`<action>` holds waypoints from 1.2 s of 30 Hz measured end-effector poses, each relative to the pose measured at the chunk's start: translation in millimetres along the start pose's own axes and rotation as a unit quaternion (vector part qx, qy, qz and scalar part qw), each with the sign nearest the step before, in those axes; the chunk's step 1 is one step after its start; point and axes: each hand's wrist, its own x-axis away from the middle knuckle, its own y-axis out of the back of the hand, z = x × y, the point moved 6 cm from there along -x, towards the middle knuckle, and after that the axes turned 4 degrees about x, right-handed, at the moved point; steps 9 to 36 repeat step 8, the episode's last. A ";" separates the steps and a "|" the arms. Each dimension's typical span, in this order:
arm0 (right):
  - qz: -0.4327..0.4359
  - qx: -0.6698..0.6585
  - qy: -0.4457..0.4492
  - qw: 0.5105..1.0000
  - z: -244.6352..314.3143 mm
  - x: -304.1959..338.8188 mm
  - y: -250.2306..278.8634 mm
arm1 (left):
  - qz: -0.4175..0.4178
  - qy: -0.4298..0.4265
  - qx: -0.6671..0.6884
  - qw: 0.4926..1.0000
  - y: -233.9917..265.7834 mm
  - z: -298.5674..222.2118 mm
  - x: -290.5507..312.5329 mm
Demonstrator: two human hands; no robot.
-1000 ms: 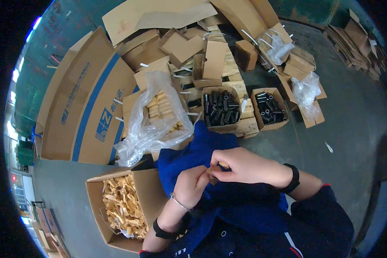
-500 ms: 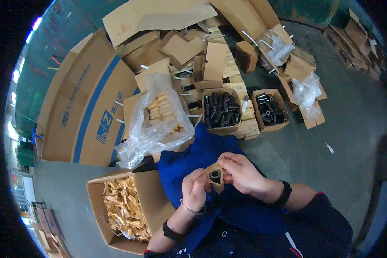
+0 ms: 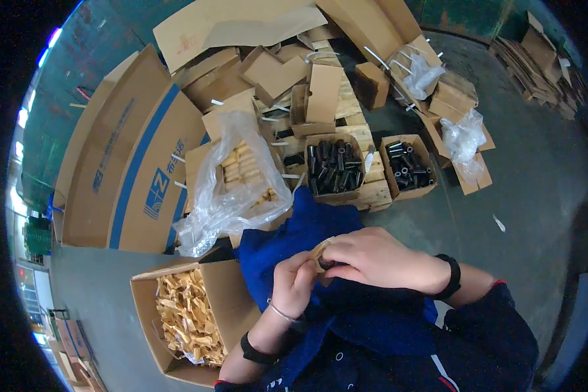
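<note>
Above my lap my left hand pinches a brown paper wrapper. A short dark tube sits inside the wrapper's mouth, mostly hidden by fingers. My right hand bends over that mouth from the right, its fingertips closed on the tube. A blue cloth lies beneath both hands. Beyond them stand two cartons of black tubes, a left one and a right one. Crumpled brown paper fills a carton to my left.
A carton lined with clear plastic holds rows of paper-wrapped pieces. It stands by a wooden pallet. A big carton with a blue stripe leans at left. Open cartons with plastic bags lie at right; flattened cardboard lies behind.
My right hand has moved from holding the wrapper's right edge to reaching over its mouth, fingers on the tube. My left hand keeps its pinch on the paper.
</note>
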 end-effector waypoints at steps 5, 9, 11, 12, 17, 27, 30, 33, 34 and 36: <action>0.050 0.037 0.003 0.998 -0.1 3.5 -6.3 | 0.052 -0.069 -0.148 0.985 -2.8 -18.4 -6.0; 0.086 0.037 0.007 0.996 3.3 4.9 -11.4 | 0.061 -0.042 -0.179 0.981 -3.2 -16.9 -10.8; 0.086 0.037 0.007 0.996 3.3 4.9 -11.4 | 0.061 -0.042 -0.179 0.981 -3.2 -16.9 -10.8; 0.086 0.037 0.007 0.996 3.3 4.9 -11.4 | 0.061 -0.042 -0.179 0.981 -3.2 -16.9 -10.8; 0.086 0.037 0.007 0.996 3.3 4.9 -11.4 | 0.061 -0.042 -0.179 0.981 -3.2 -16.9 -10.8; 0.086 0.037 0.007 0.996 3.3 4.9 -11.4 | 0.061 -0.042 -0.179 0.981 -3.2 -16.9 -10.8; 0.086 0.037 0.007 0.996 3.3 4.9 -11.4 | 0.061 -0.042 -0.179 0.981 -3.2 -16.9 -10.8; 0.086 0.037 0.007 0.996 3.3 4.9 -11.4 | 0.061 -0.042 -0.179 0.981 -3.2 -16.9 -10.8; 0.086 0.037 0.007 0.996 3.3 4.9 -11.4 | 0.061 -0.042 -0.179 0.981 -3.2 -16.9 -10.8; 0.086 0.037 0.007 0.996 3.3 4.9 -11.4 | 0.061 -0.042 -0.179 0.981 -3.2 -16.9 -10.8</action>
